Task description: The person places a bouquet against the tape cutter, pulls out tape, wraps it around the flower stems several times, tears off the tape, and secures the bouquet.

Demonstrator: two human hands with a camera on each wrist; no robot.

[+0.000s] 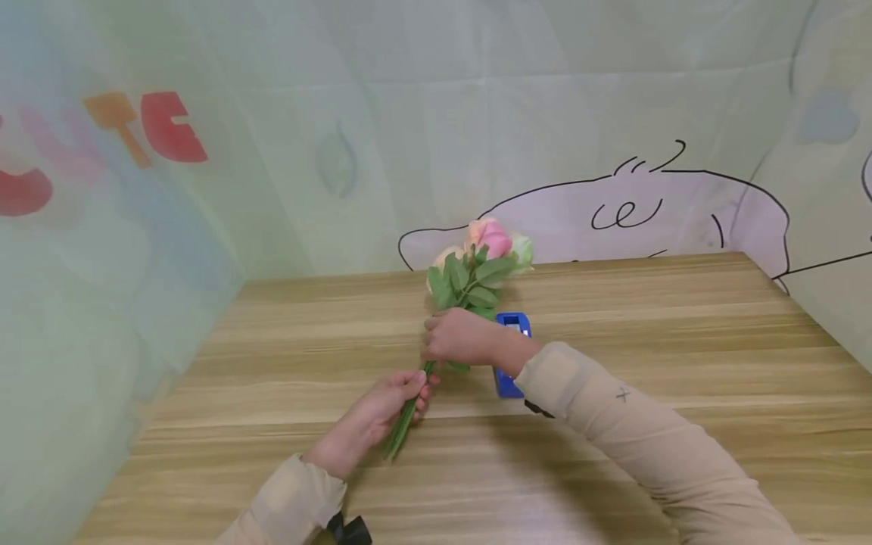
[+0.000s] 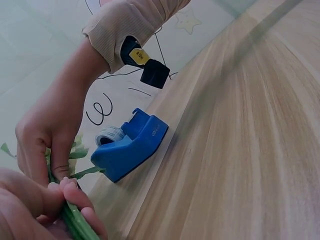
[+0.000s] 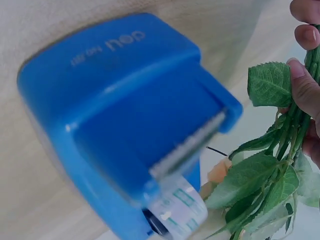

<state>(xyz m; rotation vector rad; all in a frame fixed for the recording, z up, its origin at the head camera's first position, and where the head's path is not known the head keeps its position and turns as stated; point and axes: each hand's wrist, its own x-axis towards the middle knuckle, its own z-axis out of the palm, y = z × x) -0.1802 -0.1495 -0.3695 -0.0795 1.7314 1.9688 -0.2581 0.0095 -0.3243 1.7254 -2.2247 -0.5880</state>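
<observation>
Plainly, the one container on the table [image 1: 272, 348] is the blue tape dispenser [image 1: 506, 382], standing upright with a roll of tape [image 2: 109, 135] seated in it. Green marks show on the roll's pale face, and a toothed cutter [image 3: 190, 145] runs across the dispenser's end; pale lettering marks its side. In the head view the right wrist hides part of it.

The bouquet [image 1: 470, 291] slants past the dispenser on its left side. Its blooms lie beyond the dispenser, farther from the person: a pink bloom [image 1: 499, 242], a peach bloom [image 1: 448, 256] and a pale green bloom [image 1: 521, 251], crowded together. Broad, veined leaves with toothed edges gather below them, and the bare green stems [image 1: 398, 439] run down in a tight bundle, their ends left of the dispenser and nearer the person.

The right hand [image 1: 466, 338], just left of the dispenser, pinches the stems below most of the leaves, thumb on one side and curled fingers on the other. The left hand [image 1: 388, 405], farther left and nearer the person, pinches the same bundle lower down between thumb and bent fingers. Whether the stems touch the table, I cannot tell.
</observation>
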